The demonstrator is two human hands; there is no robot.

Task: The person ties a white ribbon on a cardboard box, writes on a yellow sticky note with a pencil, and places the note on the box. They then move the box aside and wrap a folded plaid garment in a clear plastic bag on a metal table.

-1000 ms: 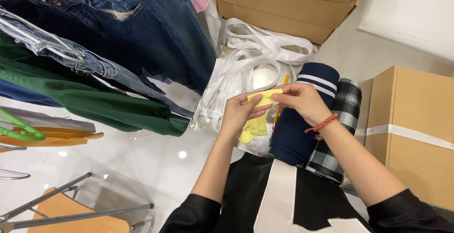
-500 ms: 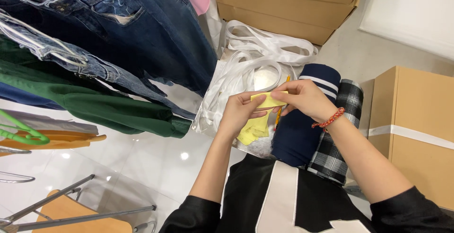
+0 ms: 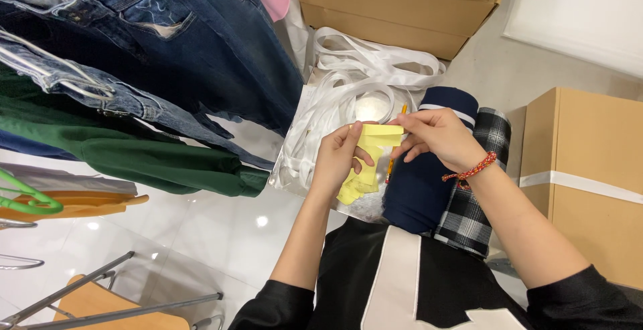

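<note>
My left hand (image 3: 338, 158) and my right hand (image 3: 439, 138) both pinch a stack of small yellow paper slips (image 3: 376, 136), the left at its left end, the right at its right end. More yellow slips (image 3: 355, 184) hang below my left palm. A thin orange pencil (image 3: 395, 149) runs behind the slips. A red beaded bracelet (image 3: 469, 168) circles my right wrist. Under my hands lie a navy folded garment (image 3: 422, 189) and a clear bag of white straps (image 3: 348, 95).
Blue jeans (image 3: 167, 42) and a green garment (image 3: 154, 159) hang at left. A black-and-white plaid cloth (image 3: 479, 216) lies by the navy one. Cardboard boxes stand at the top (image 3: 395, 2) and right (image 3: 589, 169). A wooden stool (image 3: 100, 306) and hangers (image 3: 40, 203) are lower left.
Both hands have shifted slightly and the yellow slips are held flatter and more squarely between the fingers; the rest stays still.
</note>
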